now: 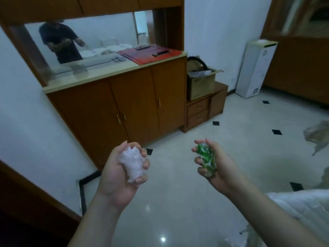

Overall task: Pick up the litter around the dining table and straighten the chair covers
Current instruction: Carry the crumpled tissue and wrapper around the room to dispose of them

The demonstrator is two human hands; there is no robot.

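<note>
My left hand is held palm up over the floor and grips a crumpled white tissue wad. My right hand is raised beside it, fingers curled round a scrunched green and white wrapper. A piece of clear crumpled plastic shows at the right edge, blurred. A white plastic-covered surface, perhaps a covered chair or the table, fills the lower right corner.
A brown sideboard with a mirror stands ahead against the white wall. To its right are a low drawer unit, a cardboard box and a white appliance. The glossy tiled floor stretches in front of me.
</note>
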